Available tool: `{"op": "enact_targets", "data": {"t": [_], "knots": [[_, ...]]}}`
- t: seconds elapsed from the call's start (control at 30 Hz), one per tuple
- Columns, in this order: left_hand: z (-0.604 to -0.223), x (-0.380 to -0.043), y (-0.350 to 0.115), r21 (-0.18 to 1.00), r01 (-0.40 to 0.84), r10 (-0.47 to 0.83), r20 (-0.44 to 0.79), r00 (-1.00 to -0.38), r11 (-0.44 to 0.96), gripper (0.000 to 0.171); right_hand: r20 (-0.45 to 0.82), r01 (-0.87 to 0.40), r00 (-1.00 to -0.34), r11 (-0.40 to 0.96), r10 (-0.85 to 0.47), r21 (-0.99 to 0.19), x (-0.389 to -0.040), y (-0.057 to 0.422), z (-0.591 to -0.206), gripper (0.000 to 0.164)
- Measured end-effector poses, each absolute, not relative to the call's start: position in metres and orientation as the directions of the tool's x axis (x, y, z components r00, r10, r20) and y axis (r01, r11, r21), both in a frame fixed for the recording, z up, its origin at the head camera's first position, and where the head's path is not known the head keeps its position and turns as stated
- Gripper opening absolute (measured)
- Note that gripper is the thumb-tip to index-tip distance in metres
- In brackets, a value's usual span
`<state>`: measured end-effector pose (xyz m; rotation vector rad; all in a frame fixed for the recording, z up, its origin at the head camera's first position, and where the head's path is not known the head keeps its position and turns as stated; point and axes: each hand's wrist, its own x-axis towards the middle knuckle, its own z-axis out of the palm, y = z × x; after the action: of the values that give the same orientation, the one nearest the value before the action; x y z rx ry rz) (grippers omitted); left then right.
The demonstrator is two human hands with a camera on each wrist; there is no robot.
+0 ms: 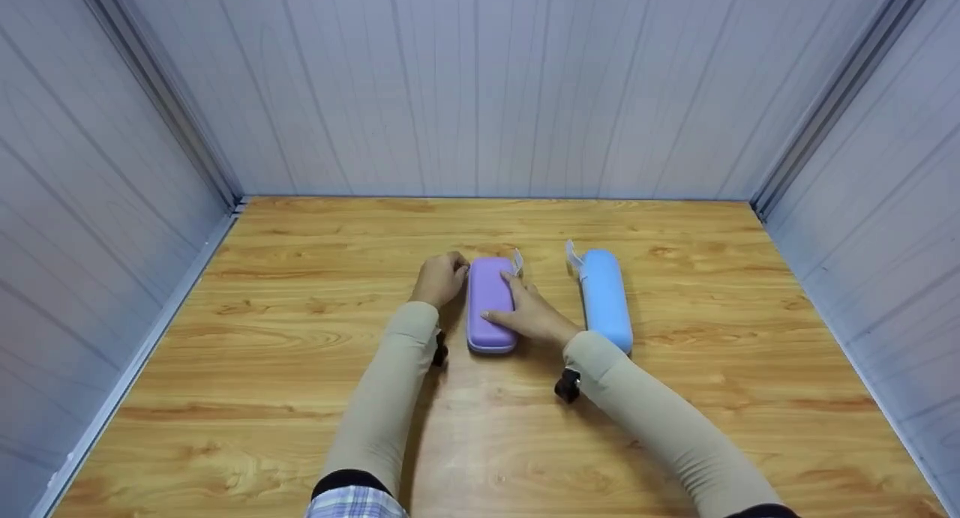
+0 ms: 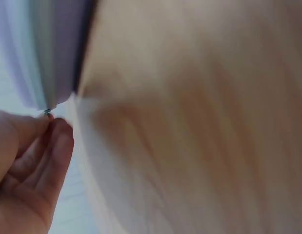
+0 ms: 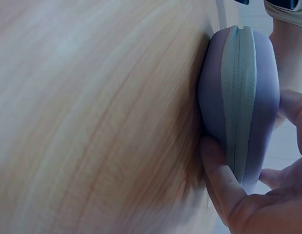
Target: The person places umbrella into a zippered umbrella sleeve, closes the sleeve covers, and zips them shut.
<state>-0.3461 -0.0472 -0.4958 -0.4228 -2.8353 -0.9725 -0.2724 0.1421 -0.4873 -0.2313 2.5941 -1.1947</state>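
Observation:
A purple zippered case (image 1: 489, 330) lies lengthwise on the wooden table. My right hand (image 1: 536, 313) holds it from the right side, thumb and a finger over the top. In the right wrist view the pale zipper band (image 3: 238, 83) runs along the case's side, with fingertips low against it. At the far left edge, my left hand (image 1: 441, 279) pinches the small zipper pull (image 2: 48, 113) between thumb and finger. The zipper looks closed along the side seen in the right wrist view. A pale strap loop (image 1: 517, 261) sticks out at the far right corner.
A light blue case (image 1: 606, 297) of similar shape lies to the right, partly behind my right forearm, with its own strap loop (image 1: 574, 254) at the far end. Pale panel walls (image 1: 480, 91) bound the wooden table (image 1: 300, 398) at the back and both sides.

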Motion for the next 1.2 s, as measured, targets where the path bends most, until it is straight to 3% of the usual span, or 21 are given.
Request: {"op": "enact_targets", "data": {"t": [0.2,0.33,0.47,0.57,0.93,1.03,1.2], "knots": [[-0.496,-0.35,-0.051,0.717,0.239,0.203,0.138,-0.969,0.654,0.014,-0.179,-0.023,-0.952,0.642,-0.248,-0.767,-0.273,0.143,-0.488,0.096],[-0.496,-0.352,-0.05,0.815,0.056,0.15,-0.039,-0.988,0.576,0.017,-0.18,-0.022,-0.951,0.636,-0.251,-0.772,-0.272,0.142,-0.488,0.096],[-0.498,-0.352,-0.047,0.901,-0.142,0.15,-0.22,-0.964,0.41,0.016,-0.189,-0.016,-0.949,0.639,-0.251,-0.769,-0.27,0.142,-0.488,0.096],[-0.498,-0.353,-0.044,0.914,-0.203,0.189,-0.282,-0.941,0.352,0.015,-0.195,-0.011,-0.949,0.642,-0.249,-0.766,-0.268,0.143,-0.488,0.095],[-0.489,-0.357,-0.056,0.875,-0.131,0.381,-0.332,-0.863,0.465,0.015,-0.203,-0.018,-0.942,0.641,-0.269,-0.767,-0.263,0.145,-0.488,0.097],[-0.486,-0.357,-0.061,0.839,-0.054,0.368,-0.294,-0.882,0.541,0.014,-0.207,-0.013,-0.941,0.642,-0.267,-0.767,-0.263,0.144,-0.488,0.097],[-0.48,-0.357,-0.064,0.737,0.139,0.332,-0.122,-0.935,0.662,0.014,-0.202,-0.01,-0.946,0.646,-0.253,-0.763,-0.264,0.142,-0.487,0.097]]}}
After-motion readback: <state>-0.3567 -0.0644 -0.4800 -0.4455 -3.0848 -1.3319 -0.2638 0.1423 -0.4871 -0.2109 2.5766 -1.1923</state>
